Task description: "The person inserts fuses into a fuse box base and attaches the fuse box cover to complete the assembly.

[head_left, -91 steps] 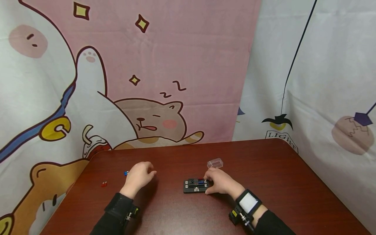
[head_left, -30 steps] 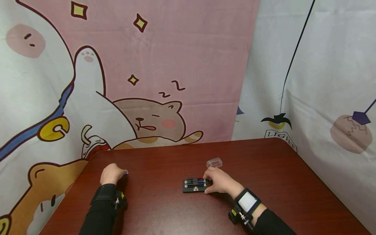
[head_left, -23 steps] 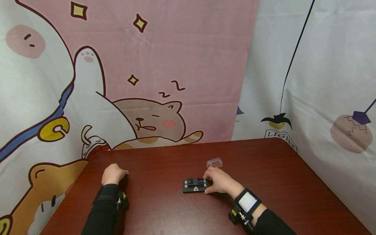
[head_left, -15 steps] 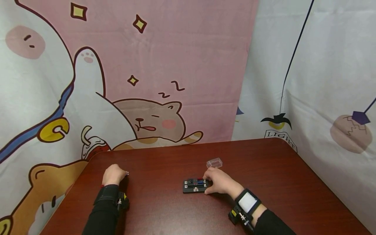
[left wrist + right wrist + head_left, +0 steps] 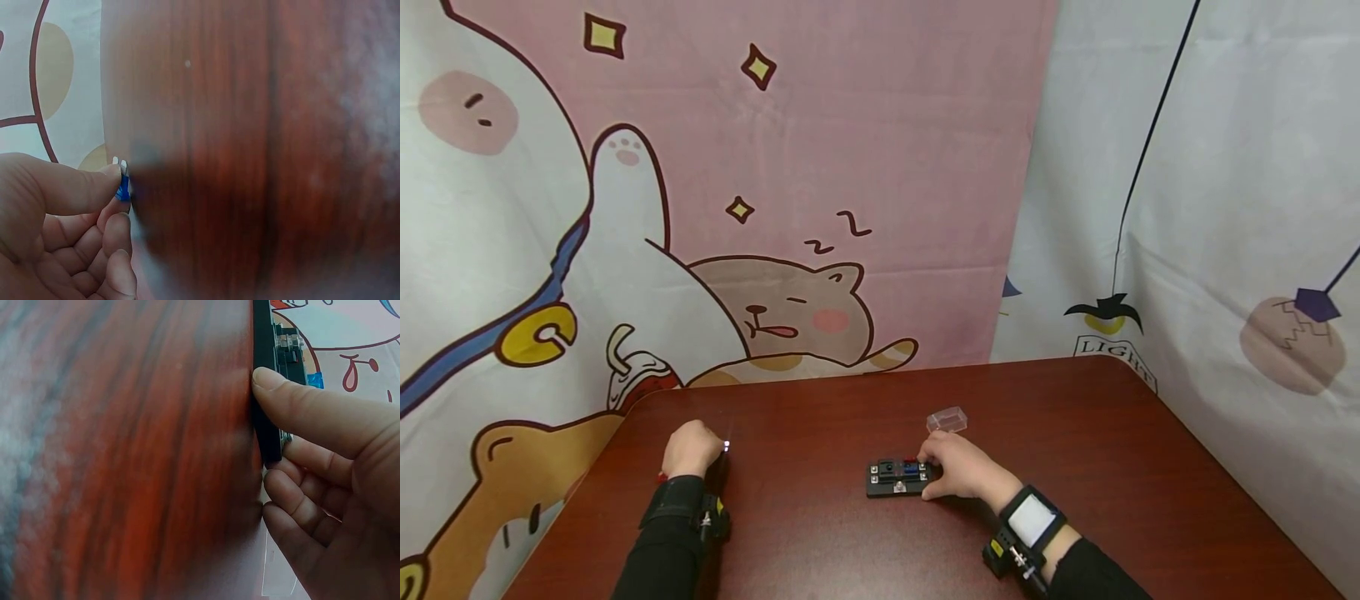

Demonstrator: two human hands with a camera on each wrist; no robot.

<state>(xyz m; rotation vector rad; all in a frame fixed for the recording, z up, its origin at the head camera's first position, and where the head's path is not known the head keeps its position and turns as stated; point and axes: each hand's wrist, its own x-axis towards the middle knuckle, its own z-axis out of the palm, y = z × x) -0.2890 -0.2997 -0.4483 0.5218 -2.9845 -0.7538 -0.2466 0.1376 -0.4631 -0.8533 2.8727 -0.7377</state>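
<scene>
Between thumb and fingers, my left hand (image 5: 692,450) pinches a blue blade fuse (image 5: 123,187) at the left of the table. Its two metal prongs (image 5: 124,166) stick out past the thumb tip in the left wrist view. My right hand (image 5: 962,465) grips the right end of a black fuse block (image 5: 883,479), thumb on the near side and fingers at the far side. A blue fuse (image 5: 912,469) and a red fuse (image 5: 911,459) sit in the block near those fingers. Another small red fuse (image 5: 662,477) lies mostly hidden behind the left wrist.
A clear plastic cover (image 5: 947,419) lies on the brown table (image 5: 820,550) just beyond my right hand. A printed cloth (image 5: 880,167) hangs behind the table's far edge. Camera straps sit on both wrists.
My left hand has gone left to the loose blue fuse and taken hold of it; then it shifts slightly, and the prongs come into sight. My right hand stays on the fuse block.
</scene>
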